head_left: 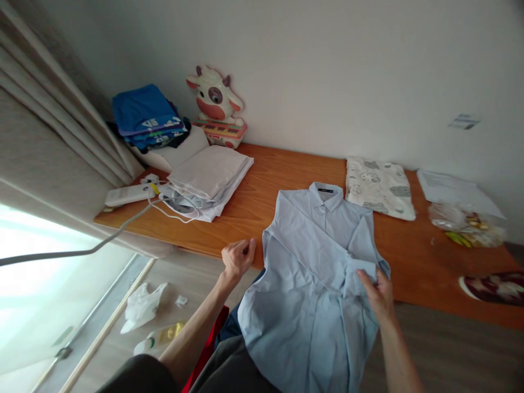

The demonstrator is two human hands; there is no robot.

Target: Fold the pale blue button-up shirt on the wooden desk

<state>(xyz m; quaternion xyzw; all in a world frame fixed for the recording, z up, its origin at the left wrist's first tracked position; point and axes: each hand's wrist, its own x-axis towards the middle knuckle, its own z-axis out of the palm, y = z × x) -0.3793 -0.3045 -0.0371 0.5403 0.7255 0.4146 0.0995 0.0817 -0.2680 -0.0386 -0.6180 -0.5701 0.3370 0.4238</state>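
On the orange wooden bench (286, 174) against a white wall, the right hand (379, 292) pinches the pale blue shirt (311, 262)'s sleeve while the left hand (237, 256) rests loosely curled, holding nothing.

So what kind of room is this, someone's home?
Probably a home, perhaps a bedroom: folded clothes stacked by a curtain, a cow-shaped toy keyboard against the wall, and a light blue shirt spread on the wooden table.

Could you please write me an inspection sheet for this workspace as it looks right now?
Surface: wooden table, against a white wall.
Job's things: light blue shirt, collar up, hem hanging off the edge.
Clutter: folded white cloth, blue clothes stack, cow toy, patterned cloth, papers.
Grips: left hand closed at the table edge; right hand pinches the folded sleeve.
Cables: white cord trailing off.
Surroundings: curtain, plastic bag on floor.
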